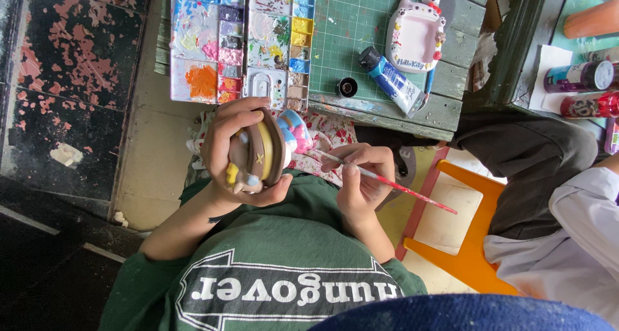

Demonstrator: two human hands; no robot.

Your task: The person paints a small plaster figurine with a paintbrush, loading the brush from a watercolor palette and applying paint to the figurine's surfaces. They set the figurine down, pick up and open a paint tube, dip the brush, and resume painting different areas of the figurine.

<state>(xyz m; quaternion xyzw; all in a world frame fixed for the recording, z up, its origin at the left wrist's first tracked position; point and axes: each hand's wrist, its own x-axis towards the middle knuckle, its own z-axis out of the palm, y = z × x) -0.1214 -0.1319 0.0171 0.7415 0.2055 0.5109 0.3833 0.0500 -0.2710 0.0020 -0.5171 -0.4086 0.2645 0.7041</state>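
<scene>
Two hands worked above the lap. The left hand (242, 147) had its fingers wrapped closed around a small ceramic figurine (267, 152), brown-hatted with a yellow band and pastel blue and pink body, held tilted on its side between chest and bench (445, 108). The right hand (362, 179) had its fingers pinched shut on a thin red-handled paintbrush (387, 183), whose tip met the figurine's lower side. On the bench, a white compartmented palette (242, 38) held smears of orange, blue, yellow, pink and mixed paint in its wells. Beside it lay a green cutting mat (345, 31), a small open black pot (347, 87), a blue paint tube (393, 81) and a white cat-shaped tray (416, 38). The figurine's face was hidden by the fingers, and the pot's contents could not be made out. Another person's knee (535, 154) entered at right, cut off by the frame.
</scene>
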